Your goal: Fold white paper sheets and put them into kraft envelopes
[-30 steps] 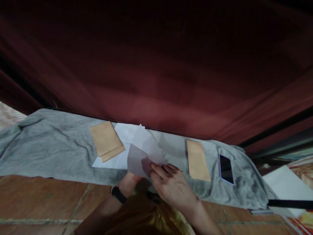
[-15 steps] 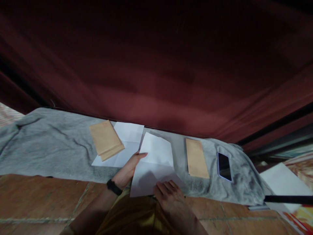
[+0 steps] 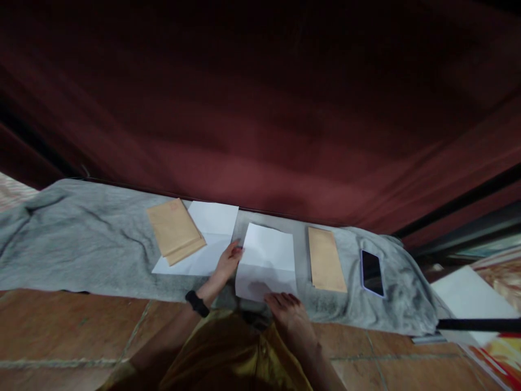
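Note:
A creased white sheet of paper (image 3: 266,260) lies in front of me on the grey cloth, its near part in shadow and slightly curved. My left hand (image 3: 228,263), with a dark band on its wrist, has its fingers closed at the sheet's left edge. At the near edge, my right hand (image 3: 288,312) grips the paper, fingers bent over it and the thumb hard to see. Left of this, a second creased white sheet (image 3: 214,220) lies partly beneath a small stack of brown envelopes (image 3: 173,225).
More brown envelopes (image 3: 326,260) lie to the right, beside a phone (image 3: 372,273) with a pale purple case. Grey cloth (image 3: 101,239) covers the narrow surface, with a dark red fabric wall (image 3: 252,163) behind. White paper (image 3: 472,298) sits at the far right, past a black bar (image 3: 480,325).
The sheet has gone from tilted and raised near my body to lying flatter, slightly farther right. My left thumb has slid off its face to the left edge; my right hand has shifted slightly right.

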### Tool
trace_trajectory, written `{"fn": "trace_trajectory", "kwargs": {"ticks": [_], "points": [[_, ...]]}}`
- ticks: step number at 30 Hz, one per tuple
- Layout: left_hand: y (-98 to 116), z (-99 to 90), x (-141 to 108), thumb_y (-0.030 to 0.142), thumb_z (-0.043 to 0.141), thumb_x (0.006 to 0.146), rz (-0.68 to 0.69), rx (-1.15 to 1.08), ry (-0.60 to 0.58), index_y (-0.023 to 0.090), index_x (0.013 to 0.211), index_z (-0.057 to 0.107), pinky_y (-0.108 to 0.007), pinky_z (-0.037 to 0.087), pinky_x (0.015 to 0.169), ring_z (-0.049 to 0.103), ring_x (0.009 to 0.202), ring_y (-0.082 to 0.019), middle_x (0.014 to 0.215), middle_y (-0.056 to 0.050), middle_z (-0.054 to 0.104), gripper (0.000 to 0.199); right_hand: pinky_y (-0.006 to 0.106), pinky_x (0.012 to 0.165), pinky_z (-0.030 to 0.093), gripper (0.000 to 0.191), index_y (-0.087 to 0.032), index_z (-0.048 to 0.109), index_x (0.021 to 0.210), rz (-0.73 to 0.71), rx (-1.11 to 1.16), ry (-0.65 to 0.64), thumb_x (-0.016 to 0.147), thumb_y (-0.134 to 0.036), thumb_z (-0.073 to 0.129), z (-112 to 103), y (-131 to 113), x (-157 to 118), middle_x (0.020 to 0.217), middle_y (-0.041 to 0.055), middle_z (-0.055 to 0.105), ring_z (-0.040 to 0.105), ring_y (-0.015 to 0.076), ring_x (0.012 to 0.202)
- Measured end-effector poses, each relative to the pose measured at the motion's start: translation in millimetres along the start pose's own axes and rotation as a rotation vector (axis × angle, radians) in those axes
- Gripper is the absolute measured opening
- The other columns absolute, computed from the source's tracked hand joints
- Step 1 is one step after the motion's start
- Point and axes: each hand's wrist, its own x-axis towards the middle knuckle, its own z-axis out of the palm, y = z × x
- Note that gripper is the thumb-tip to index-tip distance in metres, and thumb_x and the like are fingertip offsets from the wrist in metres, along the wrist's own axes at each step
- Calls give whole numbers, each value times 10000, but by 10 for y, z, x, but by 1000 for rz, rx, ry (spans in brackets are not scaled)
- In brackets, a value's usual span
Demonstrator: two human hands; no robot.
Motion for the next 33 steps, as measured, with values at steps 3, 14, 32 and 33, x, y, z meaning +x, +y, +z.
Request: {"fn": "trace_trajectory", "kwargs": {"ticks": [3,14,32,33], "points": [[-122,-220,-251,251,593,803,188,201,-27,218,1260,671,-460,407,1173,615,1269,-256,1301,-85,698,464,289,808,464,305,-227,656,1126,17,21,-19,919,-25,561,16,20,-54,1044,31,749,689,174,919],[-157,-304,-552,172,649,742,307,368,-293,275,970,798,-457,461,1138,659,1195,-261,1180,-59,765,291,319,822,499,270,-249,670,1132,-49,79,25,954,-84,550,-214,-17,183,1007,26,749,691,201,902],[-90,-113,-79,345,681,802,163,409,-39,211,972,736,-289,502,728,648,743,-203,794,-5,724,223,411,930,550,451,-179,694,1118,551,1181,564,833,-523,631,638,753,302,1025,88,766,700,239,975],[-81,-98,-73,327,678,802,163,408,-30,210,1040,730,-288,500,728,646,740,-200,797,1,718,270,391,887,557,429,-180,697,1096,578,1094,558,846,-516,602,682,745,320,976,79,764,702,231,919]]}}
